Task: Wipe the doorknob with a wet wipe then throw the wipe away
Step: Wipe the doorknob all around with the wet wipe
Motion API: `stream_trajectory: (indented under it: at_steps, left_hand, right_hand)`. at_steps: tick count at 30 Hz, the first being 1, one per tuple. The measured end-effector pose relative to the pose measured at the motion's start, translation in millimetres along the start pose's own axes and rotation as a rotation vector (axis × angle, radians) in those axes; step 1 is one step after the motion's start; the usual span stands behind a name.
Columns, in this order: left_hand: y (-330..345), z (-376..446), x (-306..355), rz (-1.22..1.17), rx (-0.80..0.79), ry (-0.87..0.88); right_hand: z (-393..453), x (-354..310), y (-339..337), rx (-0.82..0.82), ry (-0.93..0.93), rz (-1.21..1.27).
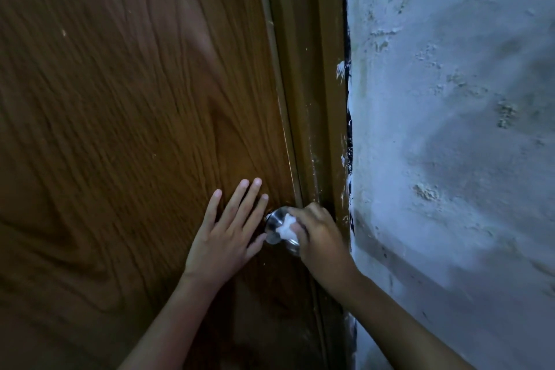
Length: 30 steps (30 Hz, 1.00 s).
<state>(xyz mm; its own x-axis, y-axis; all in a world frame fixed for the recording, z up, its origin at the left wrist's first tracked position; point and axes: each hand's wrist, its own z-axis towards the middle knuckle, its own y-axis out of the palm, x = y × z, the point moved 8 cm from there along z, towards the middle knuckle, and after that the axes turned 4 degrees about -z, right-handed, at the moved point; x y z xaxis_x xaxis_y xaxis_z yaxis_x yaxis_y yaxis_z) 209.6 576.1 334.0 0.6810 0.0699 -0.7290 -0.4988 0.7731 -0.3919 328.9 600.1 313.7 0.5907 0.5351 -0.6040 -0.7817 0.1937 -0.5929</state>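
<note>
Wiping down the doorknob (pixel 277 227), wipe's bunched up in the right hand (pixel 318 233)

Right fingers are curling round the wet wipe (pixel 286 230), pressing it on the knob's face by the door (pixel 120 129) edge. Left hand (pixel 228 234) is lying flat, fingers spread, bracing the door. Wipe's probably limp and light, the metal knob slick, so gripping it wadded seems best.
</note>
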Motion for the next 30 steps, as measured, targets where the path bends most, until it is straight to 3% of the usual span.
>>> stream_trajectory:
  at_steps: [4,8,12,15,18,21,25,30]
  left_hand:
    - [0.9,-0.7,0.7,0.002,-0.007,-0.001]
    - [-0.4,-0.2,0.5,0.003,0.004,-0.002]
    - [-2.0,0.9,0.6,-0.016,0.002,0.005]
    - [-1.7,0.1,0.2,-0.031,0.01,0.001]
    - [-0.9,-0.1,0.3,-0.025,0.009,0.002]
    - [-1.8,-0.1,0.6,-0.021,0.016,0.006]
    - [-2.6,0.1,1.5,0.002,0.023,0.01]
    - [-2.3,-0.5,1.9,-0.002,0.036,-0.002]
  right_hand:
    - [-7.2,33.7,-7.1,0.072,0.167,0.019]
    - [-31.0,39.2,-11.7,0.207,0.164,0.046]
    - [-34.3,14.7,-14.8,0.287,-0.023,0.014]
    - [-41.1,-2.8,-2.0,0.26,-0.23,-0.145]
    - [-54.7,9.0,14.1,0.203,-0.304,-0.182]
    - [-61.3,25.0,11.7,0.194,-0.21,-0.084]
    - [-48.0,38.9,-9.6,0.3,-0.022,0.003]
    - [-53.8,41.3,6.3,0.212,0.043,0.099]
